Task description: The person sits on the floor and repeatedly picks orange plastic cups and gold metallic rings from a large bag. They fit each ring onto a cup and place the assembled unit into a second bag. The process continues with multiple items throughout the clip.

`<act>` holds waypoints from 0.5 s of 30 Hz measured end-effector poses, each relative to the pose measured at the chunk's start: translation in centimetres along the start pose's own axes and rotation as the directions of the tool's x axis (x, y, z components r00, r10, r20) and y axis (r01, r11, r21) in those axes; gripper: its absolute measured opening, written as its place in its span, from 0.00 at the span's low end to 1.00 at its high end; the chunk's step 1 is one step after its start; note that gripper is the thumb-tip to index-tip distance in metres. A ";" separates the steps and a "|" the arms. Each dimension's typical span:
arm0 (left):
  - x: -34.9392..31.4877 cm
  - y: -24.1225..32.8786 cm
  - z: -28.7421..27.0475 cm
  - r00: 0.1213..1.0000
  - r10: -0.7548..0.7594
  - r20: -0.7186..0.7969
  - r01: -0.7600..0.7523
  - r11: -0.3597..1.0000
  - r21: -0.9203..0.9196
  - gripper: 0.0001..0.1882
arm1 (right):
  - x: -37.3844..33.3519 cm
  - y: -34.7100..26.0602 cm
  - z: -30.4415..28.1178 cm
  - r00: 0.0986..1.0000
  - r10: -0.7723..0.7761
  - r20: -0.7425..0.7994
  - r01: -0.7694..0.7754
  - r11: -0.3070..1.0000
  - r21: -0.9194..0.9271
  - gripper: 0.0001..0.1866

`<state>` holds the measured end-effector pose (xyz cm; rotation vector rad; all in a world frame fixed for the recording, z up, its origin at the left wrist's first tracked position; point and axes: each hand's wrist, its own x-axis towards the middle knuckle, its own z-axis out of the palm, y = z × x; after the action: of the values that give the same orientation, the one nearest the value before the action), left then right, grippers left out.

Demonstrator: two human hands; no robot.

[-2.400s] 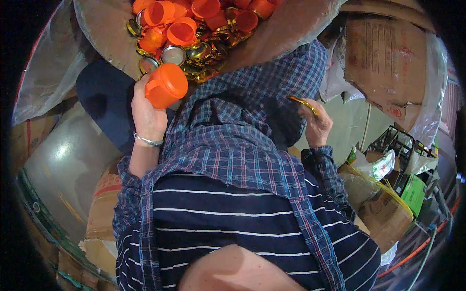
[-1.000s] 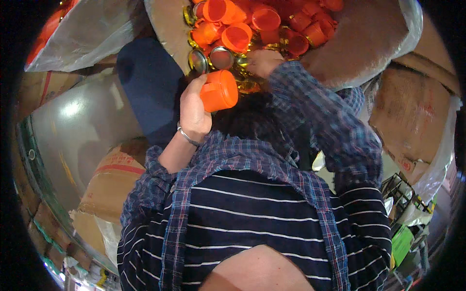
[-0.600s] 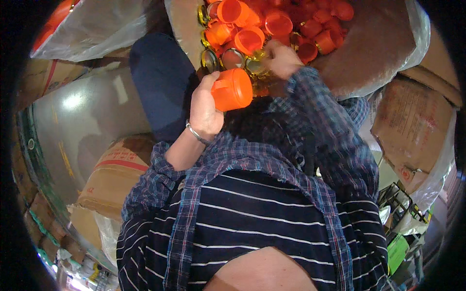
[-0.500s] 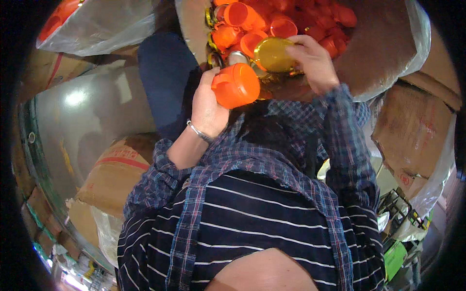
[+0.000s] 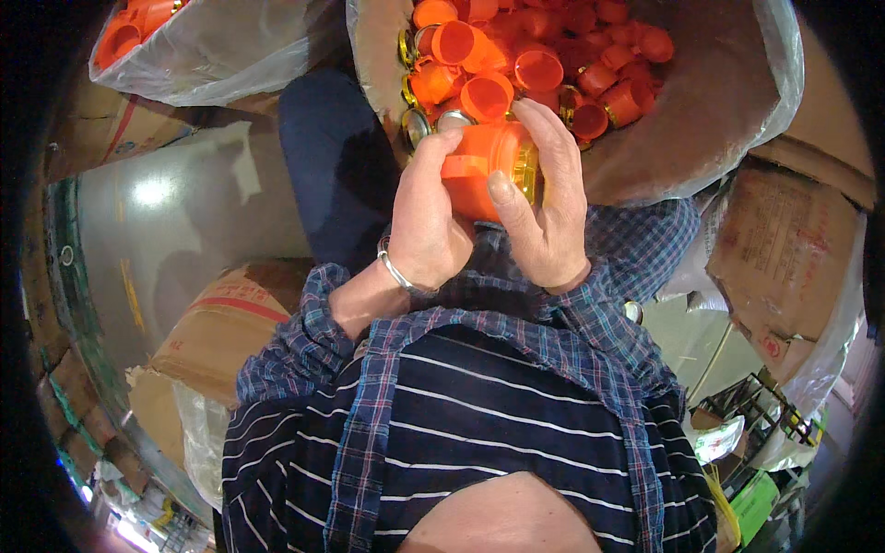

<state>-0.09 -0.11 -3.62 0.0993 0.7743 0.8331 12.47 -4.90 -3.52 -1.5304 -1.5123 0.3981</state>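
An orange plastic mug (image 5: 477,158) with a side handle lies sideways between my hands in front of my lap. My left hand (image 5: 426,217) is wrapped round its left end and underside. On the right end of the mug sits a shiny gold lid (image 5: 526,173). My right hand (image 5: 555,198) grips that lid, thumb toward me and fingers over the far side. Whether the lid is seated fully on the rim, I cannot tell. Just beyond lies a heap of similar orange mugs (image 5: 539,70), with gold-rimmed lids (image 5: 415,125) along its left side.
The heap sits in a large carton lined with clear plastic (image 5: 724,120). Another lined carton (image 5: 217,69) with orange pieces stands at far left. Cardboard boxes flank me, one at left (image 5: 221,318) and one at right (image 5: 784,263). A dark-clothed leg (image 5: 334,157) extends beside the carton.
My right hand has brought the gold lid down and left from over the carton onto the mug's end. My left hand has shifted slightly right, turning the mug sideways.
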 end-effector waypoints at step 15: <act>-0.4 -1.6 -0.5 0.883 0.396 0.252 -0.469 0.745 0.474 0.19 | -0.3 0.9 2.1 0.987 0.119 -0.112 -0.077 0.943 0.322 0.31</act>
<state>0.39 -1.58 -4.30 0.8526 0.8463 1.0235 11.38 -4.25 -5.46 -1.3507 -1.2079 0.5606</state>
